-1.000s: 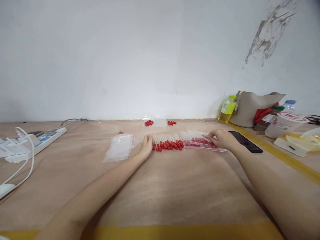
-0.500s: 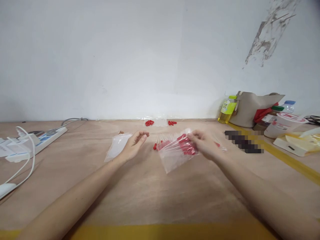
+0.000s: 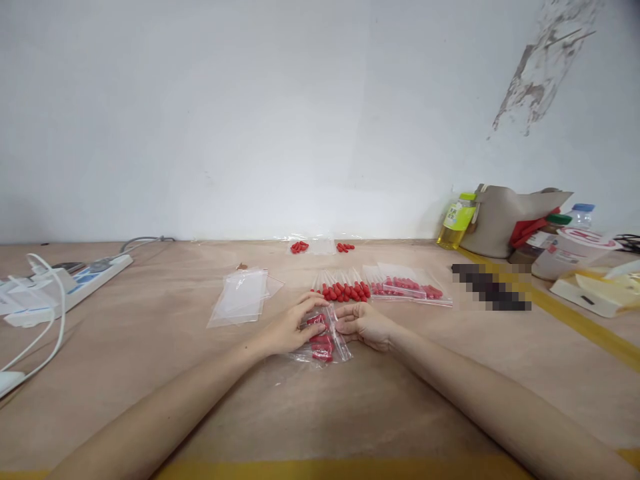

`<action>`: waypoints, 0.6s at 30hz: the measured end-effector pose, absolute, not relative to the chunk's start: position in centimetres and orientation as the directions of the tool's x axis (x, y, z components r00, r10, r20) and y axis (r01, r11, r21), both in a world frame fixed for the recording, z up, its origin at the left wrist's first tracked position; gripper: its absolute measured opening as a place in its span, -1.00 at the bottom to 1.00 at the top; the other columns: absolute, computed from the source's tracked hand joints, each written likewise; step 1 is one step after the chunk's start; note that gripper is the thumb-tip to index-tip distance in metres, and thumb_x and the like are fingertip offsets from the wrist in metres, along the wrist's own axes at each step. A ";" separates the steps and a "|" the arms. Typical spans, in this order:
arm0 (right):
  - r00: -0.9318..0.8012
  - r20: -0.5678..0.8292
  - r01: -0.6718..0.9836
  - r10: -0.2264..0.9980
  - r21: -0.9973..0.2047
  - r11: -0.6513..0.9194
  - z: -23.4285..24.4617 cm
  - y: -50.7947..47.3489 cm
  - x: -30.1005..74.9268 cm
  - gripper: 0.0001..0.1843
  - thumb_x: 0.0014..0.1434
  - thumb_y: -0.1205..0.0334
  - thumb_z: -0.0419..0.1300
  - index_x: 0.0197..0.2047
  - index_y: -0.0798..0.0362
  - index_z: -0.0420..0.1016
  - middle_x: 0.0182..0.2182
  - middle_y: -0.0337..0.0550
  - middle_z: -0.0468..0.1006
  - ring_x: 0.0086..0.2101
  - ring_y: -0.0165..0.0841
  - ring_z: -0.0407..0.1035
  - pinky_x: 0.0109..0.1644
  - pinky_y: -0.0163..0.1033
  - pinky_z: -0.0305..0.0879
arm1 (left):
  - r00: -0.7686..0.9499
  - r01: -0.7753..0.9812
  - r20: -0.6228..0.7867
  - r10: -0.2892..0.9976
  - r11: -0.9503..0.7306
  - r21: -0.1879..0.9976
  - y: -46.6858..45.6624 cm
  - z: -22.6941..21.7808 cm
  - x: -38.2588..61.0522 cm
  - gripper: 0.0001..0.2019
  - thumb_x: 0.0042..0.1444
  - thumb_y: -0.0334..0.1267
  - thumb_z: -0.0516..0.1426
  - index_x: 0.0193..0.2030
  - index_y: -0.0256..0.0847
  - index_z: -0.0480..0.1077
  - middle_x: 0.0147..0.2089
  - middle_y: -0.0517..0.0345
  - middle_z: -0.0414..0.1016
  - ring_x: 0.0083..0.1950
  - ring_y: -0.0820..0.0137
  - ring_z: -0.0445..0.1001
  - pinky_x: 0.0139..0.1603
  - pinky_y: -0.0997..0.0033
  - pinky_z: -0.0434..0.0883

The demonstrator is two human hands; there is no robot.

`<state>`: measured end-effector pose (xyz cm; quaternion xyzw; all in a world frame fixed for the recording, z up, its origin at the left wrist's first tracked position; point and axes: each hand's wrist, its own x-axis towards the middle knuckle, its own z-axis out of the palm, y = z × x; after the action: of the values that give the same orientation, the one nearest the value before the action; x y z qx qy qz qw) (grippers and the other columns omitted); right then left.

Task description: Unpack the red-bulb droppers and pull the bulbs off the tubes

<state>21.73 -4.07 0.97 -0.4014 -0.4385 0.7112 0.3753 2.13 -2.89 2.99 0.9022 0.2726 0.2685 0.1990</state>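
Note:
Both my hands are at a clear zip bag (image 3: 324, 348) lying low over the table, with several red rubber bulbs visible inside. My left hand (image 3: 293, 327) holds the bag from the left, thumb on top. My right hand (image 3: 367, 327) pinches its open-looking edge strip on the right. Just beyond lies a row of droppers (image 3: 345, 291) with red bulbs toward me and thin clear stems pointing away. To their right rest filled zip bags (image 3: 410, 288) of the same red-bulbed droppers. Flat, unfilled clear bags (image 3: 239, 298) are stacked on the left.
Loose red bulbs (image 3: 300, 247) lie on plastic near the wall. A white power strip (image 3: 75, 290) with cables is at the left. On the right stand a yellow drink bottle (image 3: 456, 222), a grey bag (image 3: 493, 223), a tub (image 3: 573, 257) and a tissue pack (image 3: 595, 290).
My right hand has brought the bag of red bulbs left and toward me, turning it. My left hand has moved right and closed on it. The dropper row and filled bags are now uncovered.

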 end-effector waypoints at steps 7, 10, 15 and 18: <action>-0.356 -0.214 -0.240 0.910 -0.920 -0.310 0.3 -3.9 21.6 -0.54 -0.34 0.39 0.39 -0.30 0.20 0.37 -0.62 -0.25 0.49 -0.58 -0.46 0.39 -0.42 -0.32 0.37 | 0.745 0.364 0.378 0.549 -0.810 0.460 -2.5 2.6 2.5 -0.68 0.19 -0.34 -0.06 0.07 -0.08 0.27 0.09 0.04 0.23 0.14 0.34 0.21 0.13 0.27 0.22; -0.326 -0.193 -0.235 0.925 -0.932 -0.277 0.1 -4.0 21.4 -0.46 -0.37 0.36 0.42 -0.28 0.16 0.29 -0.65 -0.30 0.47 -0.61 -0.48 0.36 -0.47 -0.35 0.34 | 0.778 0.362 0.404 0.481 -0.869 0.338 -2.0 2.5 2.7 -0.68 0.20 -0.37 -0.09 0.02 -0.07 0.33 0.09 0.02 0.23 0.09 0.34 0.25 0.06 0.30 0.28; -0.301 -0.147 -0.191 0.942 -0.959 -0.210 0.1 -4.4 21.2 -0.31 -0.42 0.30 0.45 -0.25 0.09 0.14 -0.70 -0.42 0.42 -0.68 -0.52 0.29 -0.56 -0.40 0.27 | 0.844 0.348 0.399 0.357 -0.932 0.098 -1.4 2.7 3.1 -0.75 0.18 -0.33 -0.04 -0.08 -0.10 0.40 0.05 0.01 0.29 -0.02 0.34 0.34 -0.07 0.36 0.33; -0.338 -0.126 -0.168 0.933 -0.967 -0.192 0.3 -4.5 21.3 -0.33 -0.37 0.29 0.43 -0.22 0.09 0.12 -0.69 -0.41 0.43 -0.68 -0.54 0.28 -0.55 -0.41 0.27 | 0.852 0.323 0.425 0.305 -0.946 0.032 -1.4 2.8 3.2 -0.78 0.18 -0.32 -0.03 -0.17 -0.15 0.43 -0.04 0.04 0.40 -0.11 0.39 0.39 -0.11 0.40 0.34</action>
<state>21.28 -4.53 0.25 -0.3975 -0.4809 0.6616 0.4159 3.22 -1.36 2.80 0.9621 0.1631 0.2176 -0.0202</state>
